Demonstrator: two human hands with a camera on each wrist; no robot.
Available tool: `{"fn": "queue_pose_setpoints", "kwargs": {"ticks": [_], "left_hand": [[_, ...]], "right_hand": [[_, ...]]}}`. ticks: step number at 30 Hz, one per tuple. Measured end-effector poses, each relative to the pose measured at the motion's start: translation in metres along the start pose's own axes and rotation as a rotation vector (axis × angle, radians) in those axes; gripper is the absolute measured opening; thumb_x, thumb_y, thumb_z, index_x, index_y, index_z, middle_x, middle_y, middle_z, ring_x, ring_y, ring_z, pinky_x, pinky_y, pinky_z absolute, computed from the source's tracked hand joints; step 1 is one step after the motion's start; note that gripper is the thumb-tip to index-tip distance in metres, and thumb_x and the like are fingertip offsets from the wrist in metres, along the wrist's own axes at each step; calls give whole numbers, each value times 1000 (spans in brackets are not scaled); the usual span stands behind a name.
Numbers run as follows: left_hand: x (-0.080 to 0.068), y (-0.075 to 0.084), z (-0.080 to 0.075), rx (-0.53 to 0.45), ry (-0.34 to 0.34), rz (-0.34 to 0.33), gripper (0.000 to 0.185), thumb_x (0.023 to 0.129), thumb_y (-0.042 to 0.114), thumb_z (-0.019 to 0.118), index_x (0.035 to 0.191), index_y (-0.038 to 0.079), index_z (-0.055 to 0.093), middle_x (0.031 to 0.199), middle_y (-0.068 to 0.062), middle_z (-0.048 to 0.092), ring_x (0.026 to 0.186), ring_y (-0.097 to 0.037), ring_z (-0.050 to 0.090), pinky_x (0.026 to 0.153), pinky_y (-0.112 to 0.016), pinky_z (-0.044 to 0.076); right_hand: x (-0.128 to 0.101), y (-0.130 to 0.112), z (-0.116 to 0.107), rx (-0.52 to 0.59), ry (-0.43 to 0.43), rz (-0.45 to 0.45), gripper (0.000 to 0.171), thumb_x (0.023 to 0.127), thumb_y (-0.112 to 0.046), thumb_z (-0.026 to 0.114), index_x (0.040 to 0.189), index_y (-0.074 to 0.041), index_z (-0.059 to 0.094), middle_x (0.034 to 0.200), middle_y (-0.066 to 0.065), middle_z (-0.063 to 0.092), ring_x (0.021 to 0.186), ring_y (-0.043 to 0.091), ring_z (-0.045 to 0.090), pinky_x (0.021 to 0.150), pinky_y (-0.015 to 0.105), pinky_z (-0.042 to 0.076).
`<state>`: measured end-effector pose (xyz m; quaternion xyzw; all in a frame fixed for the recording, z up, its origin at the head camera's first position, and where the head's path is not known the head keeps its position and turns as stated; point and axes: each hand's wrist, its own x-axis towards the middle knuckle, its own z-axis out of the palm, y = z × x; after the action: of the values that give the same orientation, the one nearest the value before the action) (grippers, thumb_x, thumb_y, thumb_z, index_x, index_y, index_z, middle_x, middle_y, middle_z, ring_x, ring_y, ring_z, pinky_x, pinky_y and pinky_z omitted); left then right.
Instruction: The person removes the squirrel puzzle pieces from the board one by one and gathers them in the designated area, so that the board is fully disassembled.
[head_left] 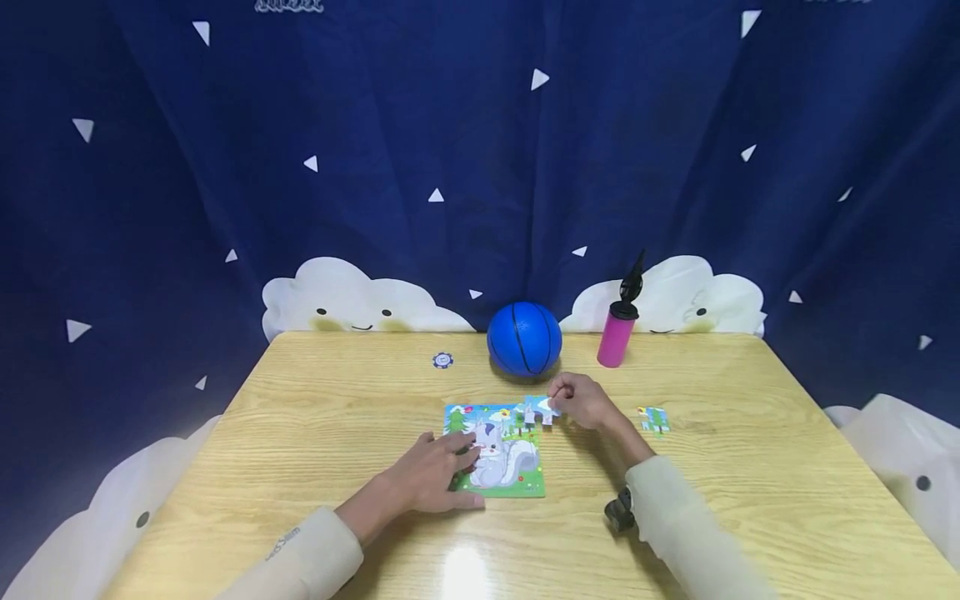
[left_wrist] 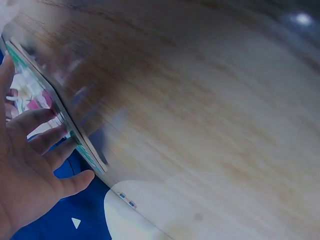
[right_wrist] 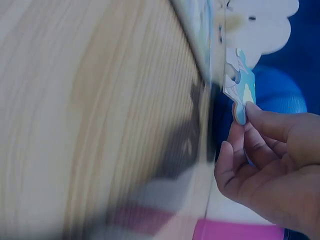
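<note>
On the wooden counter (head_left: 315,417), near its middle, lies a colourful jigsaw puzzle (head_left: 498,454) showing a grey-and-white cartoon animal on green grass. At its left edge rests the left hand (head_left: 435,479), fingers straight and spread flat over the picture, pressing down on it with a released grip; the left wrist view shows the same fingers (left_wrist: 42,142) lying along the thin board of the puzzle (left_wrist: 47,100), though that view is blurred. At the puzzle's upper right corner, the right hand (head_left: 581,402) has its grip pinched on a single puzzle piece (head_left: 540,410), thumb and fingertips closed around one edge. From the right wrist the piece (right_wrist: 240,92) is seen standing nearly on edge, its light-blue face turned toward the board and its knob held between the fingertips (right_wrist: 260,117), just beside the puzzle's border (whether it actually touches the board I cannot tell). A short way to the right of that hand, another loose piece (head_left: 654,419) lies flat on the wood, apart from the rest. Toward the far edge sit a blue ball (head_left: 524,338) with black seams, a pink cylinder with a black top (head_left: 618,329) just to its right, and a small round blue-and-white disc (head_left: 442,360) to its left. Behind them hangs a dark blue curtain (head_left: 150,208) with white triangles and smiling clouds.
</note>
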<state>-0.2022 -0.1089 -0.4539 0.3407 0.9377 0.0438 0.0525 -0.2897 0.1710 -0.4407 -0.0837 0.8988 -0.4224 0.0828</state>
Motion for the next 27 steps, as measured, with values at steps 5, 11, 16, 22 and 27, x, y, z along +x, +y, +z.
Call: {"fn": "queue_pose_setpoints", "kwargs": {"ticks": [5, 11, 16, 22, 27], "left_hand": [[1, -1, 0, 9, 1, 2, 79, 84, 68, 50, 138, 11, 50, 149, -10, 42, 136, -26, 41, 104, -59, 37], [1, -1, 0, 12, 6, 4, 79, 84, 68, 50, 138, 11, 50, 149, -9, 42, 136, -26, 41, 103, -58, 37], [1, 0, 0, 12, -3, -3, 79, 83, 69, 50, 138, 12, 50, 149, -8, 41, 137, -26, 41, 104, -58, 37], [0, 0, 1, 16, -9, -12, 81, 82, 71, 50, 139, 14, 49, 150, -8, 41, 137, -26, 40, 104, -58, 37], [0, 0, 1, 19, -14, -15, 81, 82, 72, 49, 140, 15, 48, 150, -7, 41, 137, -24, 40, 103, -57, 38]], "right_hand": [[-5, 22, -28, -33, 10, -29, 8, 85, 0, 60, 92, 5, 59, 75, 5, 57, 65, 10, 47, 56, 20, 39], [-17, 42, -54, -64, -7, -8, 9, 85, -1, 59, 93, 4, 59, 75, 4, 56, 66, 11, 48, 58, 22, 41], [-22, 56, -67, -58, -24, 29, 11, 87, -2, 57, 94, 5, 58, 71, 0, 51, 60, 9, 41, 51, 20, 36], [-23, 69, -71, -91, 20, 112, 11, 84, -2, 60, 93, 4, 62, 71, 3, 59, 60, 11, 47, 50, 21, 39], [-22, 74, -72, -166, 61, 137, 13, 84, -5, 62, 93, 3, 65, 76, 8, 64, 65, 15, 53, 55, 26, 44]]}}
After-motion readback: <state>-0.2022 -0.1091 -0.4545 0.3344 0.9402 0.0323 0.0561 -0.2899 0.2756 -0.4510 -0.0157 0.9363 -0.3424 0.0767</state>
